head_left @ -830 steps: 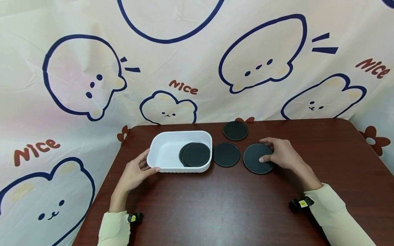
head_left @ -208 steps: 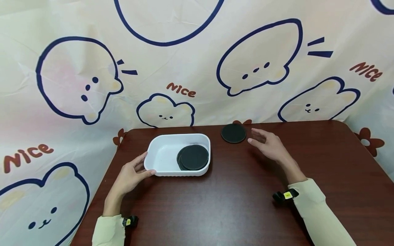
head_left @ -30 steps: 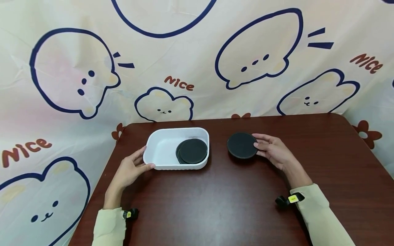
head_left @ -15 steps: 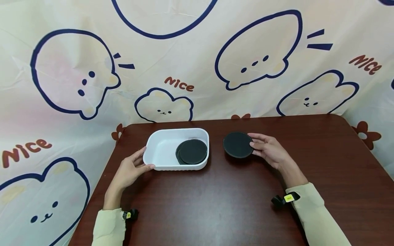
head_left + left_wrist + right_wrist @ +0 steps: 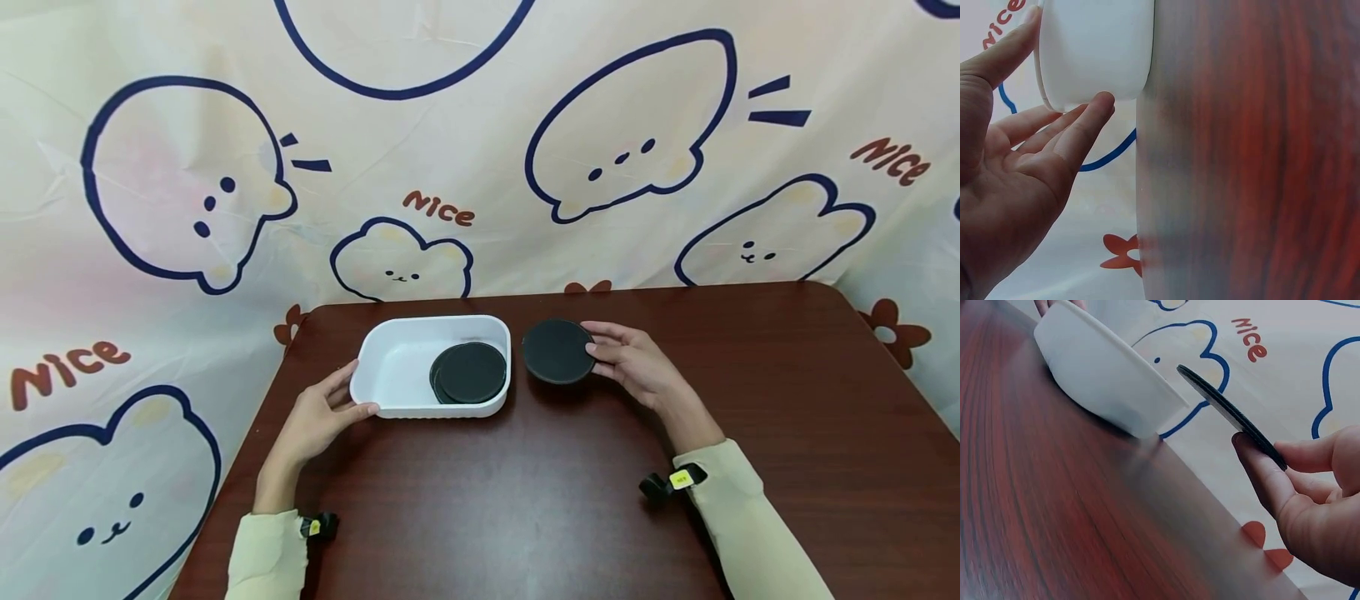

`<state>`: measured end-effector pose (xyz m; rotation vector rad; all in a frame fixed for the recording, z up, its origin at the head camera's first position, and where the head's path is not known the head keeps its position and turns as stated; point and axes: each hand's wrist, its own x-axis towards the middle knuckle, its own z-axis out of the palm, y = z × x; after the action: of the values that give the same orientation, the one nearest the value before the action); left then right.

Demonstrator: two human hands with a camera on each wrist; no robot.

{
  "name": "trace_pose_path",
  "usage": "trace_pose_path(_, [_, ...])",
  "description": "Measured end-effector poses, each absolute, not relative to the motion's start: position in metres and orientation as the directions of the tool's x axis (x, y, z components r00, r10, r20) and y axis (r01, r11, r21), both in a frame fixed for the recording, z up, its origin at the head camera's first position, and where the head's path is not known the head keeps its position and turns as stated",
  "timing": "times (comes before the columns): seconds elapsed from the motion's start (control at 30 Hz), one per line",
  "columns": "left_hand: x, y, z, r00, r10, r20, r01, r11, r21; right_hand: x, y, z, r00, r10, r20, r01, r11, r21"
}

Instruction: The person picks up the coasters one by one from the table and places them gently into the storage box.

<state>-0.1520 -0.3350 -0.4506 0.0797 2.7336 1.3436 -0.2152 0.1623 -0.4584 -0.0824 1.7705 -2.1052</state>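
Observation:
My right hand (image 5: 636, 368) pinches a round black coaster (image 5: 557, 352) by its right edge, thumb on top and fingers beneath. The right wrist view shows that coaster (image 5: 1235, 417) thin and tilted, held up above the table just beside the tub. A white rectangular plastic tub (image 5: 396, 367) stands on the table, and my left hand (image 5: 315, 423) grips its left end between thumb and fingers. Inside the tub, toward its right side, several black coasters (image 5: 472, 373) lie in an overlapping stack. The left wrist view has the tub's outer end (image 5: 1097, 56) with fingertips against it.
The dark brown wooden table (image 5: 525, 517) ends at a back edge just behind the tub. A cartoon-printed cloth (image 5: 510, 250) hangs behind it and down the left side. Each wrist carries a small black strapped camera, such as the right one (image 5: 671, 483).
The right hand has picked up the coaster from the table's back and brought it left, close to the tub's right end. Earlier loose coasters have left the table. The left hand keeps its grip.

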Motion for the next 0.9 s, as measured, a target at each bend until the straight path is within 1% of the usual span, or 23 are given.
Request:
trace_pose_path(0.47, [-0.152, -0.334, -0.450, -0.994, 0.085, -0.075, -0.010, 0.596, 0.803, -0.221, 0.141, -0.455, -0.920, -0.341, -0.193, 0.266, -0.182, -0.947])
trace_pose_path(0.9, [-0.152, -0.334, -0.449, -0.993, 0.091, -0.077, -0.008, 0.592, 0.806, -0.221, 0.109, -0.454, -0.914, -0.367, -0.174, 0.256, -0.187, -0.948])
